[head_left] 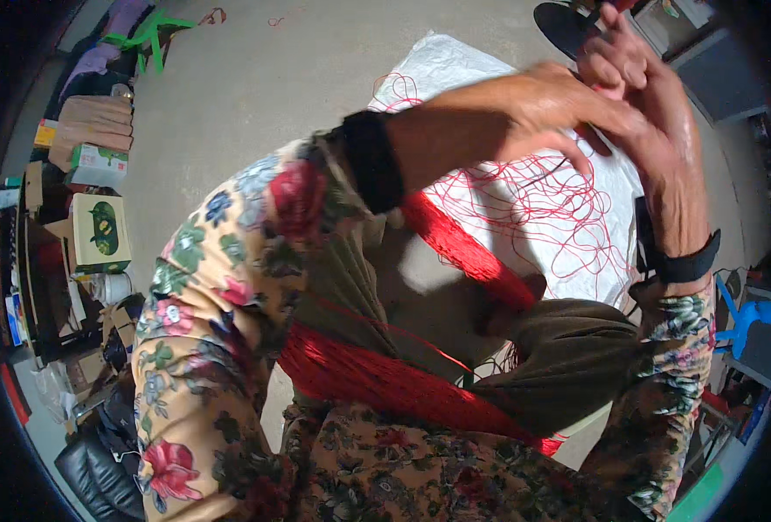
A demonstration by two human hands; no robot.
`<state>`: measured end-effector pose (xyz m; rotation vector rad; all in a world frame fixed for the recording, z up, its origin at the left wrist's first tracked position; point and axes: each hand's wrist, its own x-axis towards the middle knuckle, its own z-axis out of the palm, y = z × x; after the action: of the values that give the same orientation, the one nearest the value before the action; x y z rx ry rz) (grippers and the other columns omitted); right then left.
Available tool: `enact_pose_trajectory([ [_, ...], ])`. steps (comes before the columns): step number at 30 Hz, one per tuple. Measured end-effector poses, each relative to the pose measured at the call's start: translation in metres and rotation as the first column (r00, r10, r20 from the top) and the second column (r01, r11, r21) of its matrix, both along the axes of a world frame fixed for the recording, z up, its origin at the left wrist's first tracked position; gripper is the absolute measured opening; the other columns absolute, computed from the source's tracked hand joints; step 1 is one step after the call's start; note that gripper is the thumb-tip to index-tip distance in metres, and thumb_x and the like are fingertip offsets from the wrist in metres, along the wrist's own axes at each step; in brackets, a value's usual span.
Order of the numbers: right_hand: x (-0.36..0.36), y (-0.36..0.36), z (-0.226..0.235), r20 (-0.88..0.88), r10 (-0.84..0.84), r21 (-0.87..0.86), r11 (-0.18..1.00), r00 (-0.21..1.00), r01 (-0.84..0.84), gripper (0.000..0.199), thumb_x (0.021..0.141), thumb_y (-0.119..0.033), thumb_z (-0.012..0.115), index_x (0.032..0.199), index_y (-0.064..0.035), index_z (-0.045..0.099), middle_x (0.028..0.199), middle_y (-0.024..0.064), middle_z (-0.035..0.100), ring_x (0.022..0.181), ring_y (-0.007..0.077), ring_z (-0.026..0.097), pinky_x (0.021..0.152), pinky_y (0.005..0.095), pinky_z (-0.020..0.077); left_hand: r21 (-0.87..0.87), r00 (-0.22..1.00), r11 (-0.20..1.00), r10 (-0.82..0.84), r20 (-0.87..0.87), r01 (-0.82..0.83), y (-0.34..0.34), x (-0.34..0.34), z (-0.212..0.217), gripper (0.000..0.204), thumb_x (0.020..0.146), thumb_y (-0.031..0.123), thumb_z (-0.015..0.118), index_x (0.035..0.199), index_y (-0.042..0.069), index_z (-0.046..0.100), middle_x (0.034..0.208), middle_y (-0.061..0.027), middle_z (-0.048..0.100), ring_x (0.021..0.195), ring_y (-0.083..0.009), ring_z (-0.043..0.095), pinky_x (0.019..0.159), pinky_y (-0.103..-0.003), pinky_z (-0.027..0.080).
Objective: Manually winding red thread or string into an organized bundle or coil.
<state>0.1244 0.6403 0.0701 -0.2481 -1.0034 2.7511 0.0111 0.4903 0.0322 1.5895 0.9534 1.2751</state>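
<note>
My left hand [552,111] reaches across from the left and overlaps my right wrist. It is blurred, with its fingers partly hidden, so its grip does not show. My right hand [616,63] is raised at the upper right, its fingers curled closed; what they hold, if anything, is hidden. Below the hands, loose red cord [564,207] lies in tangled loops on a white sheet [442,65]. Just under my left hand is a thin dark stick-like thing [542,176]. A thick red netted band [468,248] stretches toward my knee, and another red bundle [385,374] crosses my lap.
A green stool [152,39] stands at the far left, a blue stool [748,322] at the right. Boxes [100,230] and clutter line the left side, with a black leather-like item [98,474] below. Near my right hand is a black round thing [564,28].
</note>
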Motion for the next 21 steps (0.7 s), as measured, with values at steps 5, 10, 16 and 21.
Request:
enact_pose_trajectory([
  [5, 0.056, 0.101, -0.011, 0.026, -0.246, 0.308, 0.924, 0.969, 0.227, 0.036, 0.101, -0.005, 0.043, 0.135, 0.0034, 0.046, 0.070, -0.0049, 0.021, 0.057, 0.0064, 0.021, 0.053, 0.0219, 0.0249, -0.298, 0.957, 0.911, 0.288, -0.034, -0.285, -0.041, -0.040, -0.022, 0.029, 0.090, 0.030, 0.067, 0.107, 0.006, 0.070, 0.082, 0.0022, 0.060, 0.066, -0.0066, 0.045, 0.055, -0.023, 0.037],
  [10, 0.256, 0.332, -0.078, 0.265, -0.897, 0.635, 0.438, 0.354, 0.636, 0.043, 0.102, -0.011, 0.047, 0.143, 0.0013, 0.042, 0.071, -0.0043, 0.028, 0.063, 0.0097, 0.027, 0.058, 0.0248, 0.0290, -0.275, 0.595, 0.577, 0.487, -0.639, -0.769, -0.188, -0.198, -0.063, 0.033, 0.088, 0.043, 0.067, 0.093, 0.011, 0.072, 0.067, 0.0084, 0.044, 0.056, -0.0051, 0.037, 0.051, -0.023, 0.028],
  [16, 0.422, 0.412, -0.124, 0.290, -0.846, 0.657, 0.515, 0.447, 0.551, 0.022, 0.096, -0.017, 0.056, 0.114, -0.0040, 0.057, 0.071, 0.0010, 0.052, 0.060, 0.0118, 0.044, 0.055, 0.0296, 0.0402, -0.450, 0.410, 0.124, 0.667, -0.622, -0.884, -0.323, -0.209, -0.036, 0.027, 0.095, 0.029, 0.063, 0.096, 0.003, 0.069, 0.051, 0.0024, 0.046, 0.044, -0.0082, 0.043, 0.042, -0.025, 0.035],
  [21, 0.260, 0.253, -0.143, 0.480, -0.751, 0.848, 0.263, 0.454, -0.460, 0.055, 0.094, -0.039, 0.059, 0.131, 0.0017, 0.053, 0.111, 0.0095, 0.064, 0.087, 0.0158, 0.060, 0.072, 0.0315, 0.0492, -0.761, 0.639, 0.368, 0.765, -0.079, -0.535, -0.315, -0.141, 0.009, 0.034, 0.100, 0.029, 0.055, 0.102, -0.004, 0.065, 0.045, -0.0016, 0.046, 0.038, -0.0114, 0.044, 0.036, -0.026, 0.035],
])
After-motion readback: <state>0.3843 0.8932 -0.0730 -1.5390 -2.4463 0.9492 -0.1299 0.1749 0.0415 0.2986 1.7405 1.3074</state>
